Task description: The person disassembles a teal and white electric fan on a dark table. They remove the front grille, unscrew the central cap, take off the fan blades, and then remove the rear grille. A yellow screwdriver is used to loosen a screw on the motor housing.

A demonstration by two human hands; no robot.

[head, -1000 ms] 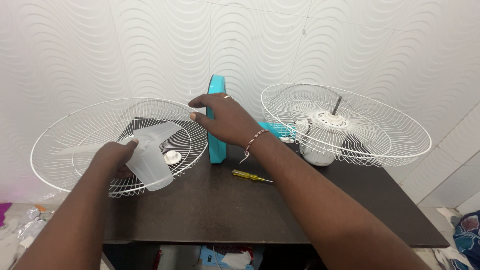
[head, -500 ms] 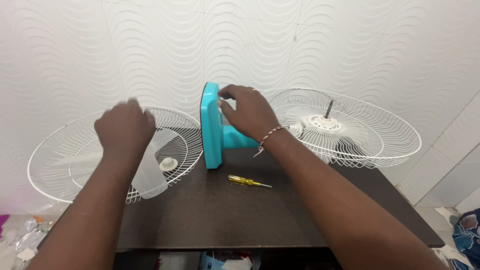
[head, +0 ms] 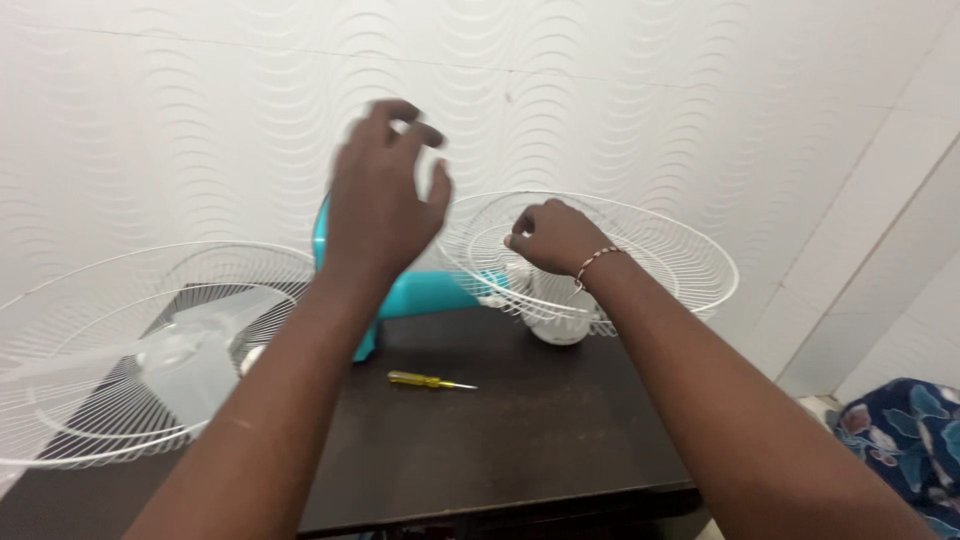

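Observation:
My right hand (head: 550, 236) is curled shut at the centre of the white wire fan guard (head: 680, 250) on the right and covers the motor hub there. Below the guard sits the white motor housing (head: 556, 326), joined to the teal fan base (head: 425, 295), which stands on edge. My left hand (head: 385, 190) is raised in the air in front of that base, blurred, fingers spread and holding nothing. A second white wire guard (head: 70, 400) lies at the left with a translucent fan blade (head: 190, 370) inside it.
A yellow-handled screwdriver (head: 425, 381) lies on the dark table (head: 500, 450) in front of the teal base. White wavy tiles form the wall behind. A blue patterned cloth (head: 900, 430) lies on the floor at the lower right.
My left hand has left the blade in the left guard and risen into the air. My right hand has gone from the teal base to the centre of the right guard. The view has swung right.

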